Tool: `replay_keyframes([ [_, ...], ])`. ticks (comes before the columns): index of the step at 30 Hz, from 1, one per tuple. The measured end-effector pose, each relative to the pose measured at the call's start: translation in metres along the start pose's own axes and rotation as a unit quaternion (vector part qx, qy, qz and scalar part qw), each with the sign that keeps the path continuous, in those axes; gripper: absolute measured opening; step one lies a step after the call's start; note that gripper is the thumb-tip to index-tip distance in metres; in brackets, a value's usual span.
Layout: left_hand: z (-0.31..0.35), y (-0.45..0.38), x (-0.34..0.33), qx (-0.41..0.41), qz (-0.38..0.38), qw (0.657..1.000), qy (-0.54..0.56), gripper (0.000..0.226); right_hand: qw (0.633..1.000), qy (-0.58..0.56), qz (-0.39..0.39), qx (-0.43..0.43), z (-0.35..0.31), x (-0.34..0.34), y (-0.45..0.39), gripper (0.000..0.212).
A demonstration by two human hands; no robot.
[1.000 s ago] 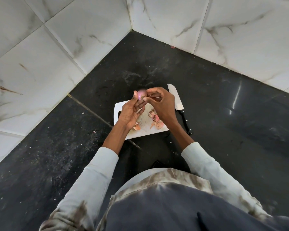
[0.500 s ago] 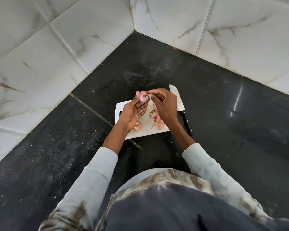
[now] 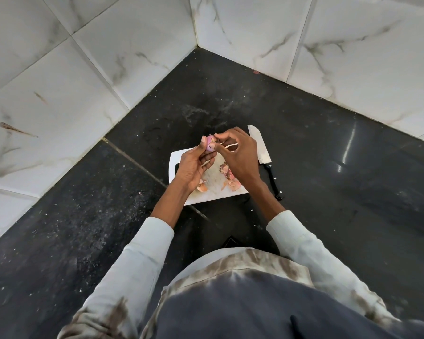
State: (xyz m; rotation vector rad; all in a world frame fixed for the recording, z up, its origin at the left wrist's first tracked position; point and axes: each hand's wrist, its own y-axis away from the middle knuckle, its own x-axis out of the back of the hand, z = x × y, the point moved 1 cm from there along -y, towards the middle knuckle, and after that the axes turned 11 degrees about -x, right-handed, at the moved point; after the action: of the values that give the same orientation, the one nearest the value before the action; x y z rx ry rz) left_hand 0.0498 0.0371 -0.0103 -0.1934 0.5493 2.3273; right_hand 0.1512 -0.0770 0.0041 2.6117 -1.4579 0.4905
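Pink and small, the onion (image 3: 209, 146) is held in the air above the far edge of the white cutting board (image 3: 175, 156). Your left hand (image 3: 194, 166) reaches in over the board's left half and holds the onion, with the thumb pressed on its left side and the fingers curled under it. Your right hand (image 3: 240, 156) is over the board's right half with its fingers bent, thumb and forefinger pinching the top of the onion where a bit of dry skin shows. Beneath that hand, on the board's near right part, lie papery orange-pink onion skins (image 3: 229, 176). Just beside the board's right edge, the knife (image 3: 261, 148) lies on the black countertop (image 3: 340, 172), its blade pointing away from you and its black riveted handle toward you.
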Motion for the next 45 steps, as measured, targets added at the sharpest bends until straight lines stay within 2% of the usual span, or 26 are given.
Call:
replay_keyframes([
  [4,-0.002,0.000,0.003,-0.006,0.004,1.000,-0.011,0.041,1.000,-0.009,0.005,-0.004,0.000,0.000,0.001,0.009],
  [9,-0.005,0.001,0.005,0.001,0.018,1.000,-0.009,0.048,1.000,0.017,0.005,-0.006,0.003,-0.001,0.001,0.010],
  [14,-0.007,0.003,0.005,0.004,0.023,1.000,0.002,0.051,0.999,0.018,0.014,-0.048,0.004,-0.001,0.001,0.014],
  [17,-0.009,0.002,0.005,0.013,0.015,1.000,0.021,0.045,0.997,-0.006,0.004,-0.078,0.003,0.001,0.001,0.018],
  [24,-0.009,0.000,0.007,0.015,-0.010,1.000,0.026,0.025,0.997,-0.023,-0.030,-0.061,0.001,0.002,0.004,0.020],
  [27,-0.008,-0.001,0.009,0.001,-0.029,1.000,0.007,0.023,0.997,-0.034,-0.026,-0.057,0.001,0.003,0.003,0.015],
  [31,-0.006,0.001,0.010,-0.030,-0.056,0.997,-0.044,0.036,0.998,-0.026,-0.020,-0.052,0.004,0.001,0.003,0.010],
  [40,0.001,-0.001,0.007,-0.106,-0.051,0.985,-0.129,0.039,0.998,-0.035,-0.020,-0.051,0.006,-0.001,0.003,0.016],
  [45,0.002,0.000,0.005,-0.118,-0.052,0.981,-0.142,0.041,0.999,-0.022,-0.008,-0.036,0.006,0.000,0.002,0.015],
])
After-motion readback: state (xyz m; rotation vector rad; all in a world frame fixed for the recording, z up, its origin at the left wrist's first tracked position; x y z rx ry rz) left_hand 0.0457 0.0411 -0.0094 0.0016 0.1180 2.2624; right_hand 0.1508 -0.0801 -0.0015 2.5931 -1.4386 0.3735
